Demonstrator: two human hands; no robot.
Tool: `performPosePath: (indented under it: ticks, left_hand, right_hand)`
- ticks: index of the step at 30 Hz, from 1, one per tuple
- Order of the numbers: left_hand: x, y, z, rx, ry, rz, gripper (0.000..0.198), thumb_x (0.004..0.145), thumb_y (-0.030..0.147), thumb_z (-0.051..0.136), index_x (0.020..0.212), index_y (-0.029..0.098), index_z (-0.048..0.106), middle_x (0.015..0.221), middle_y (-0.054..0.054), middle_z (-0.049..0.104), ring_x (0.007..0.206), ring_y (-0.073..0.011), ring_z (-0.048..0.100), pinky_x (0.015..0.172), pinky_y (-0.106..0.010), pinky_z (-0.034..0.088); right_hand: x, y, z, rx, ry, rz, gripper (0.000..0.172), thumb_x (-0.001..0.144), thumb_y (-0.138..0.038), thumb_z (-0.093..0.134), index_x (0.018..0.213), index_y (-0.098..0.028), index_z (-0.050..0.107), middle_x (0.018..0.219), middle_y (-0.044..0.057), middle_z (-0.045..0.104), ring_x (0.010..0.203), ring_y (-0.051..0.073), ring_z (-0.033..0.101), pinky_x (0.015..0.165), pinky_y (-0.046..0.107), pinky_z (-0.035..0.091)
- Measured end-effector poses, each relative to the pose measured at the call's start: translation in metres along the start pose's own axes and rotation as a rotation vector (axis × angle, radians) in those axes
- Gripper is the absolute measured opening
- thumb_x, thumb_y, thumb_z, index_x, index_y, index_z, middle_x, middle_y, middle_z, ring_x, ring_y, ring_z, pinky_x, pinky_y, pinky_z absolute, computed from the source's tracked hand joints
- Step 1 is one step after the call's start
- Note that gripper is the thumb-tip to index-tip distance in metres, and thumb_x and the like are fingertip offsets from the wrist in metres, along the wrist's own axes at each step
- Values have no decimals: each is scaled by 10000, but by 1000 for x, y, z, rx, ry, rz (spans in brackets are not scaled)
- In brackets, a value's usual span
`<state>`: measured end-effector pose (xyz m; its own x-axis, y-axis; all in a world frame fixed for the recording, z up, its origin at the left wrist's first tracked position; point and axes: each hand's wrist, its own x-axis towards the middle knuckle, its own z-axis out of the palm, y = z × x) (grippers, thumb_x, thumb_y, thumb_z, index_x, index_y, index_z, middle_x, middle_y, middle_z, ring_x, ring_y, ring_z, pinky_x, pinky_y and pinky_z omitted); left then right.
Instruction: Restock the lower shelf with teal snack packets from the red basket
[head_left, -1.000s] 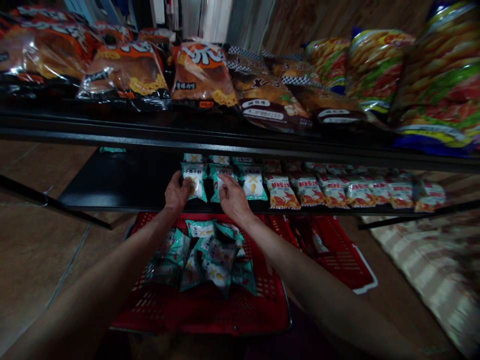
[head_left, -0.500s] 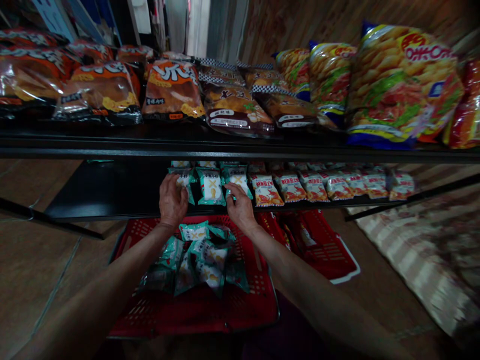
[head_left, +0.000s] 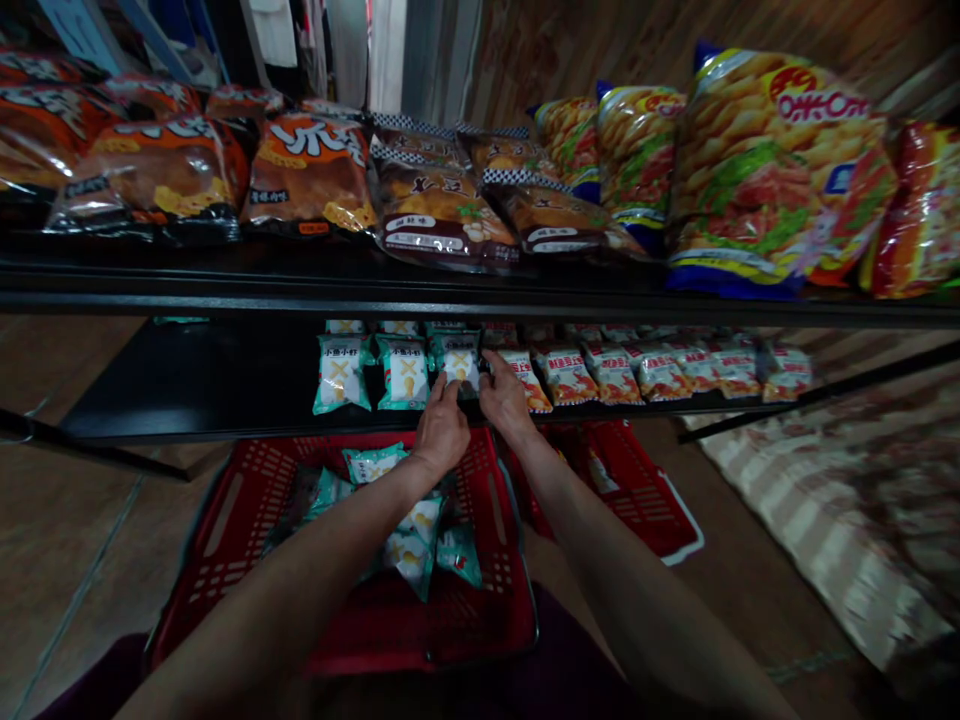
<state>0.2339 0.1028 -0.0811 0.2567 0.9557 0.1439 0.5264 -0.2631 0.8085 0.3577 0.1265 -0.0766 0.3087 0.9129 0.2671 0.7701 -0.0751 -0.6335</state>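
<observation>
Both my hands are up at the front edge of the low black metal shelf (head_left: 225,385), meeting on one small teal-and-white snack packet (head_left: 458,363) that stands third in its row. My left hand (head_left: 442,432) has its fingers pressed together, tips laid on the packet's lower left corner. My right hand (head_left: 506,400) comes in from the other side, fingers bent and close together against the packet's right edge. The backs of my hands cover the contact, so I cannot tell whether either one is truly pinching it or only touching. Just left of it two matching teal packets (head_left: 373,372) stand upright side by side, and just right of it a line of small red-and-orange snack packets (head_left: 615,372) runs along the same shelf. Below my forearms sits a red plastic shopping basket (head_left: 247,500) with more loose teal packets (head_left: 411,545) heaped inside, and a second red basket (head_left: 645,490) lies to its right on the floor. Above, the upper black shelf (head_left: 480,295) carries big crinkly snack bags (head_left: 765,170), brown, orange and yellow
</observation>
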Motion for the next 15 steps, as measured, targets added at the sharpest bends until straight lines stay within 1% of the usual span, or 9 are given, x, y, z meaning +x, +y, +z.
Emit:
performPosePath:
  ticks: [2, 5, 8, 11, 15]
  left_hand:
    - [5, 4, 6, 18, -15, -34, 505, 735, 38, 415, 1232, 72, 501, 1430, -191, 359, 1332, -248, 349, 1111, -362, 311]
    - [11, 6, 14, 48, -14, -65, 494, 721, 42, 437, 1209, 50, 515, 1393, -220, 390, 1347, -266, 317, 1106, -372, 310]
    - [14, 4, 18, 53, -19, -61, 474, 727, 50, 442, 1194, 30, 520, 1367, -237, 410, 1328, -267, 349, 1106, -372, 306]
    - [13, 4, 17, 50, -32, -67, 470, 723, 51, 452, 1186, 26, 527, 1371, -231, 407, 1313, -260, 371, 1103, -355, 309]
    - [8, 6, 11, 93, -52, -104, 480, 728, 47, 450, 1203, 38, 518, 1383, -207, 412, 1306, -250, 384, 1101, -348, 310]
  right_hand:
    - [3, 1, 3, -4, -24, 3, 486, 763, -116, 410, 1231, -69, 533, 1268, 164, 550, 1199, 237, 501, 1058, 423, 366]
    - [5, 2, 9, 10, -38, -9, 457, 781, -135, 415, 1216, -113, 554, 1262, 141, 557, 1195, 240, 501, 1042, 441, 379]
    - [5, 3, 13, 4, -61, 3, 445, 793, -137, 421, 1214, -97, 558, 1254, 149, 559, 1201, 242, 495, 1047, 426, 372]
    - [5, 2, 12, -5, -94, 29, 444, 801, -123, 423, 1224, -77, 550, 1248, 160, 563, 1185, 233, 509, 1055, 403, 365]
    - [4, 2, 7, 8, -148, 81, 438, 810, -110, 422, 1226, -152, 555, 1251, 109, 573, 1159, 199, 532, 1057, 388, 361]
